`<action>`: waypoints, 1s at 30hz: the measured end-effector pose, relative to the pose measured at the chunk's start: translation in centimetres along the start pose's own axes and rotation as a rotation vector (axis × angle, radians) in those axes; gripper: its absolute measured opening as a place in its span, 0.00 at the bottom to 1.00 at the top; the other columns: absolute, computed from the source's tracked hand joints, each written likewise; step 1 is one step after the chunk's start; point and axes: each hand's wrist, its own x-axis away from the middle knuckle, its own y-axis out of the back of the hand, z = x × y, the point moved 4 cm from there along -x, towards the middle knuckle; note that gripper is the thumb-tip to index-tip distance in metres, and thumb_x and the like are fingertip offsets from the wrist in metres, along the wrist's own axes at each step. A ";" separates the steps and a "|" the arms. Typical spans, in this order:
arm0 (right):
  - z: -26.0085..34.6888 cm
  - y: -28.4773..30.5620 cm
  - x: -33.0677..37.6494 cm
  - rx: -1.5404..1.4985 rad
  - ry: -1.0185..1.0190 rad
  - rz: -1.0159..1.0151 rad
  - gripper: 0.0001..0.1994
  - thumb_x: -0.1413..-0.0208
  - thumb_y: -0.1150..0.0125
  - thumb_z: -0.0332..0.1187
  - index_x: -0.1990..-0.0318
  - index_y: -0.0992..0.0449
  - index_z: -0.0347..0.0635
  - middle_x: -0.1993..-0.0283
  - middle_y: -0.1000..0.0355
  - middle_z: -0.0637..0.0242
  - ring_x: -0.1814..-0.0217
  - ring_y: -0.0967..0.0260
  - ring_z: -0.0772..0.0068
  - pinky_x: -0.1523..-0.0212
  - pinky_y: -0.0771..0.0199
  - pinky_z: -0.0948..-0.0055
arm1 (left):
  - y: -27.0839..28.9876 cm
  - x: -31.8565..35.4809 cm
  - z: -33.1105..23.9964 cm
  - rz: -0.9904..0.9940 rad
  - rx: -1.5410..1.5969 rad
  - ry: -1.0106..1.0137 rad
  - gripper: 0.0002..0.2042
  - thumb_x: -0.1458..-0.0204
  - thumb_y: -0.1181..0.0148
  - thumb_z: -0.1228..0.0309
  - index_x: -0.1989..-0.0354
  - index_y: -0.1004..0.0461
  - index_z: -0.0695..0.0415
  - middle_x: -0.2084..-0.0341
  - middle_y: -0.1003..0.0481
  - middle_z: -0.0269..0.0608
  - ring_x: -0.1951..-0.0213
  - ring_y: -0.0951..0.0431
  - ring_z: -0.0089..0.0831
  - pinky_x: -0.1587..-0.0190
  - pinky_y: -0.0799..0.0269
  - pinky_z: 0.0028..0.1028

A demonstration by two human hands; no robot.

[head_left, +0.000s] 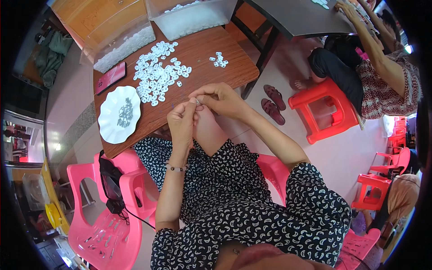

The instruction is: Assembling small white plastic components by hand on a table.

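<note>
My left hand (181, 121) and my right hand (220, 98) meet over my knee, just off the table's near edge. Both are closed in a pinch, fingertips touching around a small white plastic piece (198, 102), mostly hidden by the fingers. Beyond them on the brown wooden table (202, 45) lies a loose heap of small white oval pieces (157, 74), each with dark round spots or holes. A smaller group of the same pieces (219, 60) sits to its right. Left of the heap, a white wavy-edged plate (110, 128) carries many tiny grey parts (128, 112).
Two clear bins of white pieces (126, 49) (193, 24) stand at the table's back. A phone in a pink case (111, 78) lies by the left edge. Pink chair (105, 238), red stool (326, 108) and sandals (273, 105) are nearby. Another person works at a dark table (301, 18).
</note>
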 end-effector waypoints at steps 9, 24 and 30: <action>1.1 -0.3 0.9 -0.056 0.114 0.070 0.13 0.42 0.41 0.30 0.51 0.24 0.37 0.65 0.26 0.73 0.65 0.33 0.88 0.65 0.32 0.84 | 0.5 -0.2 -0.3 0.077 0.160 0.163 0.12 0.42 0.46 0.65 0.72 0.25 0.61 0.79 0.26 0.34 0.81 0.35 0.15 0.79 0.43 0.16; 0.0 1.7 0.6 0.138 0.028 -0.248 0.07 0.45 0.39 0.30 0.65 0.22 0.35 0.72 0.26 0.73 0.72 0.33 0.89 0.70 0.34 0.87 | 0.3 -1.8 -2.7 0.213 -0.272 -0.115 0.12 0.46 0.49 0.68 0.67 0.22 0.63 0.78 0.22 0.38 0.78 0.27 0.22 0.73 0.31 0.23; -1.8 2.1 1.0 0.150 -0.070 -0.227 0.08 0.42 0.42 0.36 0.66 0.23 0.41 0.70 0.27 0.76 0.73 0.40 0.90 0.75 0.43 0.86 | 9.9 -4.9 -9.2 -0.110 -1.062 -0.373 0.08 0.48 0.45 0.71 0.66 0.21 0.61 0.76 0.21 0.37 0.74 0.25 0.20 0.70 0.30 0.22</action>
